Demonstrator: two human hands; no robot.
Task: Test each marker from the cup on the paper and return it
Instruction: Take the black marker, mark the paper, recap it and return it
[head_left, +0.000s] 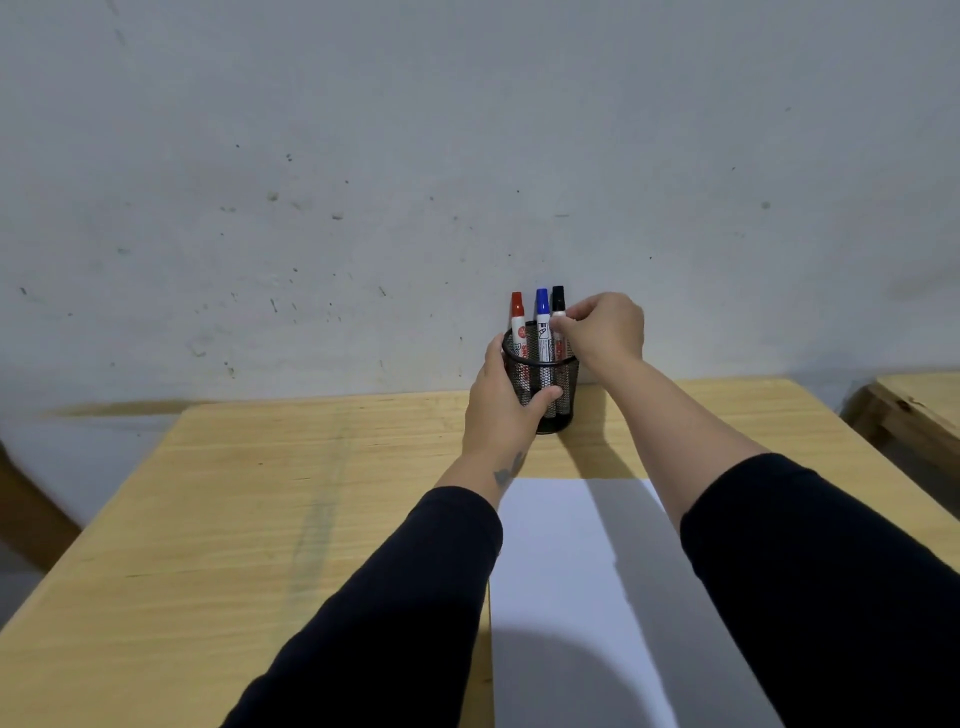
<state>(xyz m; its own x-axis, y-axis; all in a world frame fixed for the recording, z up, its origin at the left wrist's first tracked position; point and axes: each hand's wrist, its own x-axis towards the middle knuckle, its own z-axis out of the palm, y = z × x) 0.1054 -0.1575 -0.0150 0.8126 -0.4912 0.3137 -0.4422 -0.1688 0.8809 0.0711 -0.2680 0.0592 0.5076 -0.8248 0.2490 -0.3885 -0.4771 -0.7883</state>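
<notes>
White sheet of paper (613, 597) lies flat on the pale wooden table (260, 519), between two dark-sleeved forearms. At the table's far edge, against the grey wall (363, 156), stands a black wire-mesh cup (558, 387) holding three capped markers — red (518, 322), blue (542, 319) and black (558, 304). The left hand (501, 402) is wrapped around the cup's side; the right hand (602, 327) pinches the black-capped marker just below its cap.

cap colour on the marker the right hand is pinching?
Black cap, on the marker held by the right hand; clear in the head view.
</notes>
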